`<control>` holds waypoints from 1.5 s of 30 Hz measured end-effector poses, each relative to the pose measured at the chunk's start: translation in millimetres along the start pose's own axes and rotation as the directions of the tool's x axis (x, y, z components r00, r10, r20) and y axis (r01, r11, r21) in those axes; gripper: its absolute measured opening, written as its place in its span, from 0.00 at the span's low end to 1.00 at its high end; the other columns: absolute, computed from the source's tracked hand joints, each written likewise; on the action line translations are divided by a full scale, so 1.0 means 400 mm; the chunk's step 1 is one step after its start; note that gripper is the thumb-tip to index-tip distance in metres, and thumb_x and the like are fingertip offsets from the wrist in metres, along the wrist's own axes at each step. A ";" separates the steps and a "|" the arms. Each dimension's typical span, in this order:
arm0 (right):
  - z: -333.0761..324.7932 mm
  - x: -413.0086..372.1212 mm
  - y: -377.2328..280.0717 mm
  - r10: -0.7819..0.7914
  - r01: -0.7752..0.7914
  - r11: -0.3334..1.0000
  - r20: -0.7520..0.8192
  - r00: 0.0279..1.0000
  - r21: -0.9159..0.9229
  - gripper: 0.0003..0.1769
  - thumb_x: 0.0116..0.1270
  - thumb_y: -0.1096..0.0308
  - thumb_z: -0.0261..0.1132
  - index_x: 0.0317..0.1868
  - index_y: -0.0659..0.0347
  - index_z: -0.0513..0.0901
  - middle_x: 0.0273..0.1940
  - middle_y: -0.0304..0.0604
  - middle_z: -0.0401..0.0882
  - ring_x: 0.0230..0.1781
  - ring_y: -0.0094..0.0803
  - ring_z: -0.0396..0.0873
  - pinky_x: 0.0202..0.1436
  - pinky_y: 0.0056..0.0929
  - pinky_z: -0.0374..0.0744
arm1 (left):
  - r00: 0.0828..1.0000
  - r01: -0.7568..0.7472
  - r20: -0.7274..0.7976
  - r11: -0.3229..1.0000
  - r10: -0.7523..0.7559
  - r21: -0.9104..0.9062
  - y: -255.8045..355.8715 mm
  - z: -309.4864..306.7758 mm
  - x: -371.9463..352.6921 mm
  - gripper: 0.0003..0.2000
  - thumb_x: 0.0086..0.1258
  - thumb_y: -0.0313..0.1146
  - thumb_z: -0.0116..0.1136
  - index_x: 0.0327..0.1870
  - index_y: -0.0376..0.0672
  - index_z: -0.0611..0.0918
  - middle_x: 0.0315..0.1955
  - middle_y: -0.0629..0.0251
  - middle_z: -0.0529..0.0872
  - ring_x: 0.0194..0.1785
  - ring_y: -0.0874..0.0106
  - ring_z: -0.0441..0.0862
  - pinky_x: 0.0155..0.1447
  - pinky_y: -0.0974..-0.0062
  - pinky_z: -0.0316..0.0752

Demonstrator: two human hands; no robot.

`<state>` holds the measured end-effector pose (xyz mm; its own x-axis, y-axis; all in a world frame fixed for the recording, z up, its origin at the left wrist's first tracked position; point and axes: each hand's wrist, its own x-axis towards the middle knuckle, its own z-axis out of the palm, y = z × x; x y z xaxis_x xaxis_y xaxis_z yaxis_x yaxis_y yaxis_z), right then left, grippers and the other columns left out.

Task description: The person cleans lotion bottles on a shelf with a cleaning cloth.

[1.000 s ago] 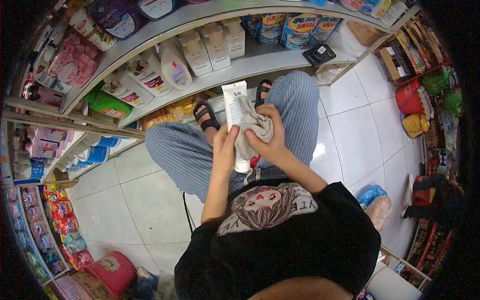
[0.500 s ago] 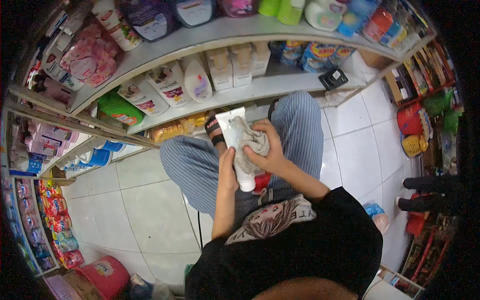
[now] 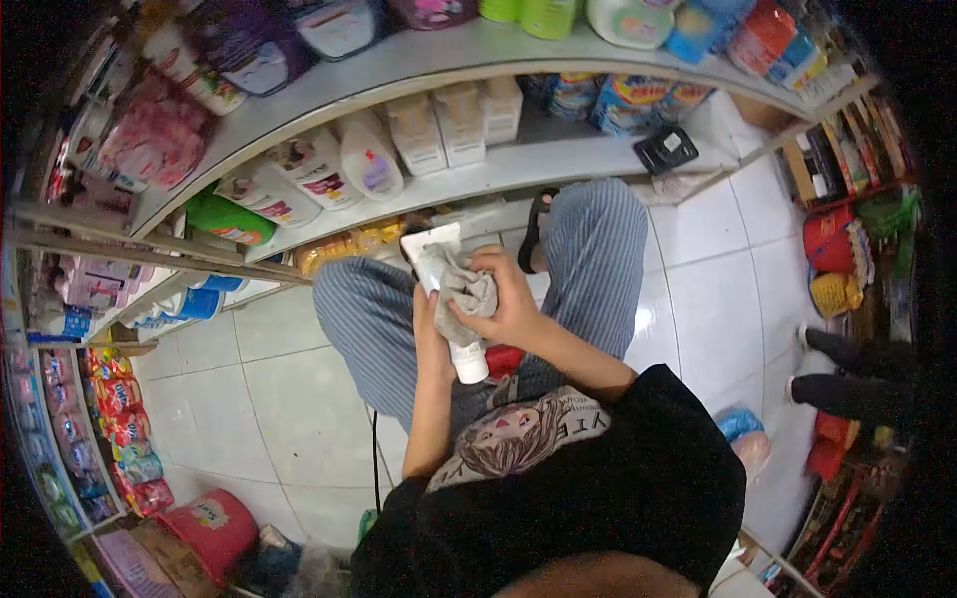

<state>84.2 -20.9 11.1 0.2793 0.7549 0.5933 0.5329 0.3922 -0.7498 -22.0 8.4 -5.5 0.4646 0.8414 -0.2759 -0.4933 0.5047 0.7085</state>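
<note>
A white squeeze tube (image 3: 431, 242) is held over my lap, tilted, with its white cap (image 3: 471, 366) toward me and its flat end toward the shelf. My left hand (image 3: 431, 334) is closed around the tube's left side. A crumpled grey cloth (image 3: 467, 289) lies against the tube's front and covers most of its label. My right hand (image 3: 510, 299) is closed on the cloth and presses it to the tube. Part of the tube is hidden under the cloth and my fingers.
Ahead is a white shelf (image 3: 558, 154) with shampoo bottles (image 3: 371, 159), boxes (image 3: 459, 128) and a black item (image 3: 666, 149). Snack-like packets (image 3: 125, 419) hang at left, near a red bucket (image 3: 211, 528). Another person's legs (image 3: 847, 364) show at right on the tiled floor (image 3: 698, 299).
Both hands, the tube and the cloth have shifted slightly left in view. The cloth is bunched differently under my right hand, and the camera view has moved a little.
</note>
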 end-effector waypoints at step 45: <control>-0.012 -0.020 0.000 0.339 -0.321 0.930 -0.087 0.937 0.178 0.23 0.39 0.68 0.65 0.36 0.63 0.64 0.33 0.46 0.63 0.36 0.34 0.64 0.41 0.27 0.64 | 0.996 -0.023 -0.083 0.999 0.026 0.031 0.003 0.064 0.049 0.16 0.62 0.37 0.39 0.46 0.35 0.66 0.38 0.60 0.73 0.36 0.72 0.73 0.42 0.77 0.69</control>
<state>85.8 -29.5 7.9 0.5121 0.7944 0.3267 0.2644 0.2161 -0.9399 5.2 20.5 6.7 0.3888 0.8673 -0.3108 -0.4807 0.4788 0.7346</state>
